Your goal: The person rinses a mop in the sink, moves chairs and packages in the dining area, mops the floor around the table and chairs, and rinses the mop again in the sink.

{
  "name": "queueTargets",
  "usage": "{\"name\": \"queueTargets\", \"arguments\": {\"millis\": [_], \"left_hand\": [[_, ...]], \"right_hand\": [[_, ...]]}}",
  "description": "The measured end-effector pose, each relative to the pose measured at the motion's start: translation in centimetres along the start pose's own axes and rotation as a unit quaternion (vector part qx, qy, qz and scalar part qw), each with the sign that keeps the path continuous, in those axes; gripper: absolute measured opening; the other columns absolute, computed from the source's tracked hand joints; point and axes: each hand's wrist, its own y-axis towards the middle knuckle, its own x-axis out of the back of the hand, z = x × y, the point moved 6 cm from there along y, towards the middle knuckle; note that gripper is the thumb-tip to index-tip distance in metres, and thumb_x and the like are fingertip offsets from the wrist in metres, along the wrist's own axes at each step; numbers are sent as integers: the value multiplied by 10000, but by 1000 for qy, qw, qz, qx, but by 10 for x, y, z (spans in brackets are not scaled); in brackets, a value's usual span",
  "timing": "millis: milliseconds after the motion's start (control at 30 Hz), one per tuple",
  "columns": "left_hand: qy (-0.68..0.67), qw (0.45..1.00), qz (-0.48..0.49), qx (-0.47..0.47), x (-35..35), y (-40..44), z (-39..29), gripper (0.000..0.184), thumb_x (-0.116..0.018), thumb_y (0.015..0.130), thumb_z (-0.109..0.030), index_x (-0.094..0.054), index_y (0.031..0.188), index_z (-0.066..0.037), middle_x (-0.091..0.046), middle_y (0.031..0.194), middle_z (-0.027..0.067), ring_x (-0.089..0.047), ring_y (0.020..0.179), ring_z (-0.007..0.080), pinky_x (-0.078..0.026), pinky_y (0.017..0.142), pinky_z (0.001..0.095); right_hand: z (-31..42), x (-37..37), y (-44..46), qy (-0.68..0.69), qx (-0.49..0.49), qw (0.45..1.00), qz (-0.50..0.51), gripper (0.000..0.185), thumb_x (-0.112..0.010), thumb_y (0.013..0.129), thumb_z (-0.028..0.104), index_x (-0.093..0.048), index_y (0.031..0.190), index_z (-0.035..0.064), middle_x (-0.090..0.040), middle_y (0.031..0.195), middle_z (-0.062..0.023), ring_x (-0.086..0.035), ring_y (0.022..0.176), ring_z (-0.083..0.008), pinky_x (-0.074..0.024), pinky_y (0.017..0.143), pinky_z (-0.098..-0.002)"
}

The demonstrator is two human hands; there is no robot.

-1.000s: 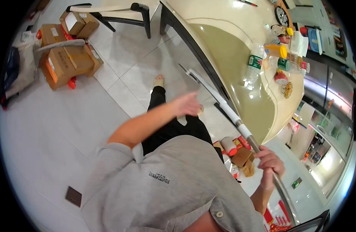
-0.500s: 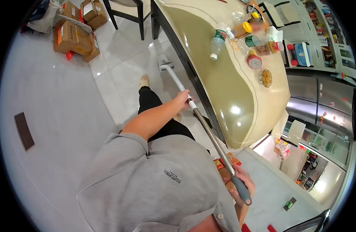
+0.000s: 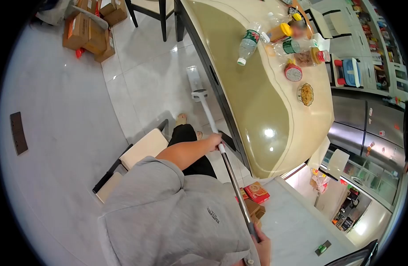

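Observation:
A flat mop [image 3: 230, 168] with a metal pole, white lower section and grey grip slants across the middle of the view. Its pale flat head [image 3: 194, 79] rests on the tiles beside the table. My left hand [image 3: 215, 141] is wrapped round the white section of the pole, about midway down. Lower right, my right hand [image 3: 262, 246] is closed on the grey grip near the pole's end, close to my side. Part of that hand is cut off by my shirt.
The long table [image 3: 257, 115] runs along the right, carrying a plastic bottle [image 3: 248, 44], jars and a snack bowl [image 3: 306, 94]. A chair [image 3: 144, 148] stands at my left. Cardboard boxes [image 3: 86, 35] sit back left; a red box [image 3: 257, 192] lies lower right.
The mop head has shifted slightly right and down in view, now lying flatter. My right hand has dropped lower and left. A chair has come into view at my left.

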Motion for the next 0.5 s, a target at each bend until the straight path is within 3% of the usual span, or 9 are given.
{"name": "queueTargets", "arguments": {"millis": [67, 167, 233, 433, 500], "left_hand": [[38, 999, 11, 15, -8, 5, 5, 322, -461, 969, -286, -457, 1060, 23, -540, 708, 121, -603, 560, 274, -563, 514, 426], [84, 996, 34, 17, -13, 36, -2, 348, -470, 971, -315, -495, 950, 32, -569, 689, 129, -617, 544, 291, -553, 481, 436], [105, 993, 22, -42, -10, 63, -25, 387, -476, 967, -331, -528, 883, 44, -594, 684, 142, -615, 519, 292, -542, 458, 447], [109, 987, -9, -114, 12, 86, -136, 438, -468, 968, -364, -562, 945, 64, -612, 705, 158, -637, 566, 277, -536, 460, 443], [80, 986, -7, -147, 28, 98, -174, 438, -464, 969, -366, -559, 951, 61, -611, 704, 154, -637, 571, 275, -536, 463, 440]], "right_hand": [[-49, -8, 8, 63, -19, 998, 13, 572, -721, 808, 39, -519, 1343, 11, -625, 1189, -132, -592, 1054, -158, -458, 918, -274], [-12, -36, 26, 67, -40, 997, 9, 556, -698, 828, 43, -508, 1349, 10, -635, 1169, -123, -593, 1025, -139, -458, 906, -267], [19, -60, 42, 79, -57, 995, 0, 540, -676, 848, 47, -498, 1356, 9, -644, 1150, -114, -594, 995, -121, -459, 893, -260], [40, -91, 98, 63, -67, 996, -8, 530, -662, 875, 67, -478, 1369, 11, -657, 1110, -102, -594, 943, -98, -460, 859, -249], [69, -104, 123, -126, 30, 991, -12, 513, -659, 883, 79, -487, 1361, 9, -663, 1074, -109, -593, 897, -93, -468, 819, -241]]}}
